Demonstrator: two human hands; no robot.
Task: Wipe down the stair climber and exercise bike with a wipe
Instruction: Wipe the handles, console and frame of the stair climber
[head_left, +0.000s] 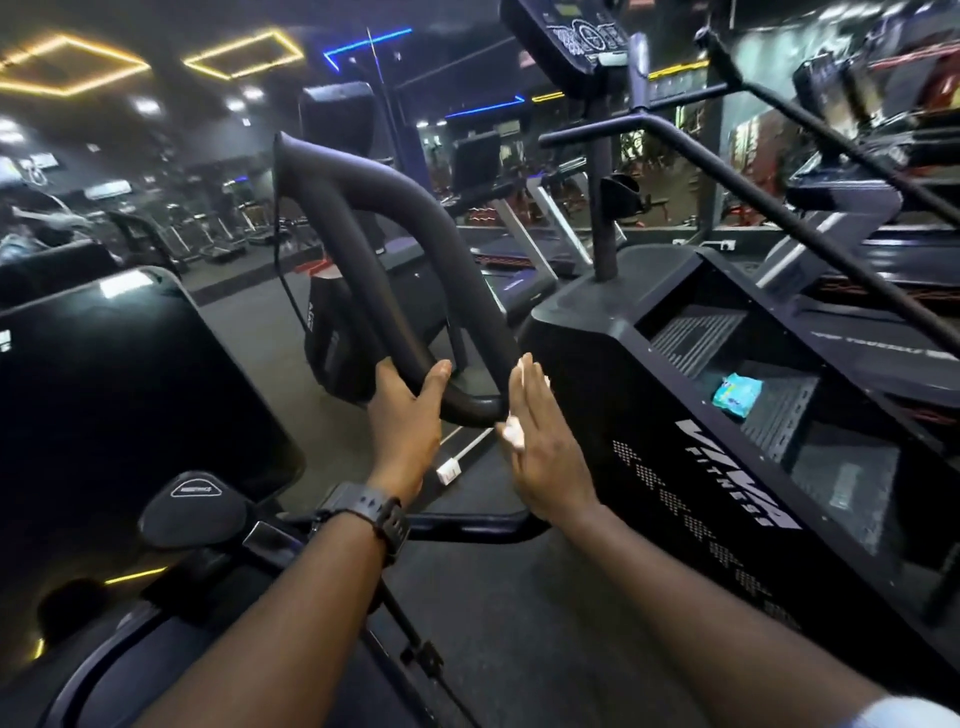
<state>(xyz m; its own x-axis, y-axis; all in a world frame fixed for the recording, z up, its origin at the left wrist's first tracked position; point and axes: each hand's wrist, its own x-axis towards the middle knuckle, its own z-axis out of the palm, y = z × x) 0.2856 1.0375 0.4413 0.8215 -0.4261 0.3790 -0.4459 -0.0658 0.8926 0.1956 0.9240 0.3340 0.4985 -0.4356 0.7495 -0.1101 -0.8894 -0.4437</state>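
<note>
The exercise bike's black padded handlebar loop (395, 218) rises in the middle of the head view. My left hand (405, 410), with a black watch on its wrist, grips the loop's lower bend. My right hand (540, 441) is flat with straight fingers and presses a white wipe (513, 430) against the right side of that bend. The wipe shows only as a small white patch under the palm. The black stair climber (691, 467) stands at the right, with its steps open to view and its console high up.
A teal wipe packet (736, 395) lies on a stair climber step. The bike's dark screen panel (119, 384) fills the left. Treadmills and other machines stand behind. A white cable plug (449, 470) lies on the dark floor between the machines.
</note>
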